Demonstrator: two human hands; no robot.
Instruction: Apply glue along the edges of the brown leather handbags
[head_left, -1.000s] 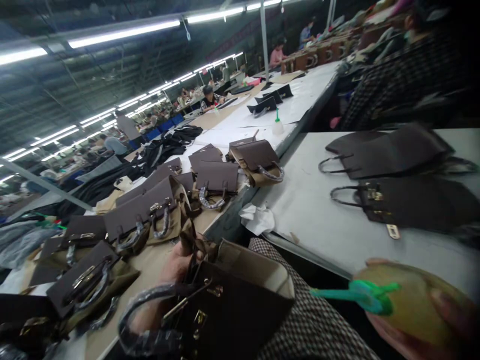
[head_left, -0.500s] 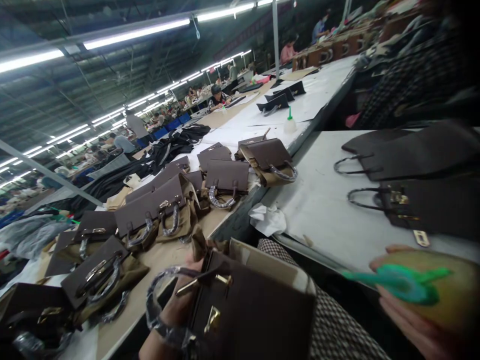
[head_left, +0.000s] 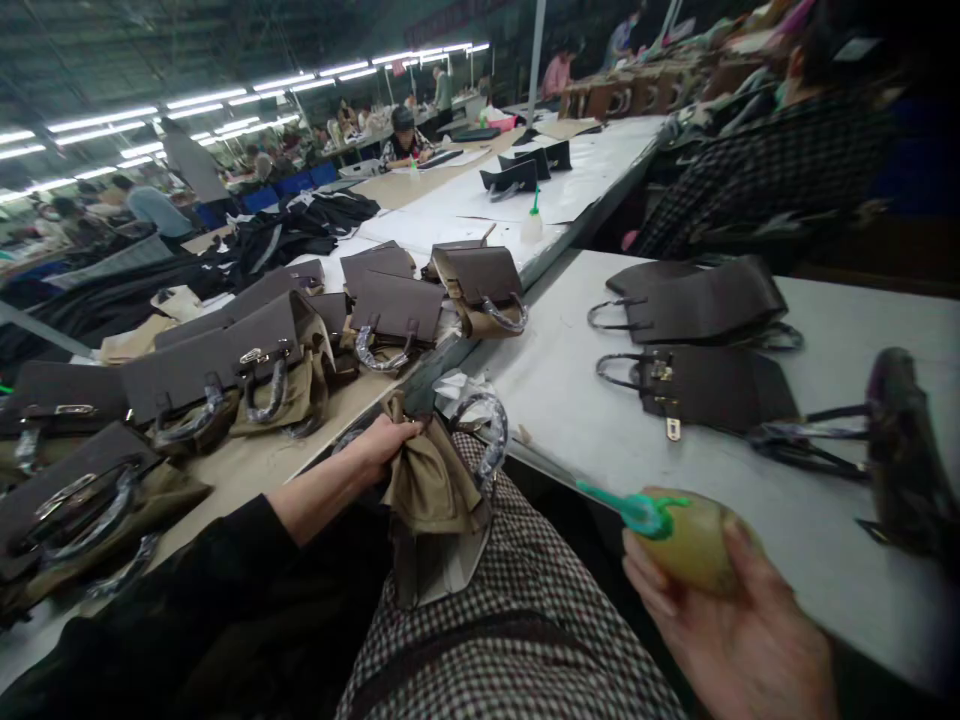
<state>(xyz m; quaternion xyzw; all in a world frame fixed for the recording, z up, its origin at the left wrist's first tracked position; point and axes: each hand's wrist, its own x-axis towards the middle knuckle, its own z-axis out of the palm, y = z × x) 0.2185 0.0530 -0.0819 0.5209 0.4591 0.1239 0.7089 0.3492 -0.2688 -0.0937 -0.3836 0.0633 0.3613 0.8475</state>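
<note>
My left hand (head_left: 384, 440) is closed on the tan lining of a brown handbag (head_left: 435, 475), which rests on my checked lap. Its plastic-wrapped handle (head_left: 491, 435) stands up on the right side, and the tan lining faces me. In my right hand (head_left: 739, 625) is a yellowish squeeze glue bottle (head_left: 694, 540), held over the edge of the right table. The bottle's green nozzle (head_left: 611, 500) points left toward the handbag, apart from it. Two flat dark brown bag panels with handles (head_left: 712, 385) lie on the right table beyond the bottle.
Several brown handbags (head_left: 217, 355) with wrapped handles crowd the left table. A crumpled white paper (head_left: 457, 385) lies at the table corner. Another glue bottle (head_left: 532, 222) stands farther back. At right, a dark handled piece (head_left: 904, 450) stands near a co-worker in a checked shirt (head_left: 780, 170).
The handbag has turned from its brown front with gold hardware to its tan lining side. The glue bottle appears farther left, and my view has swung to the right and down.
</note>
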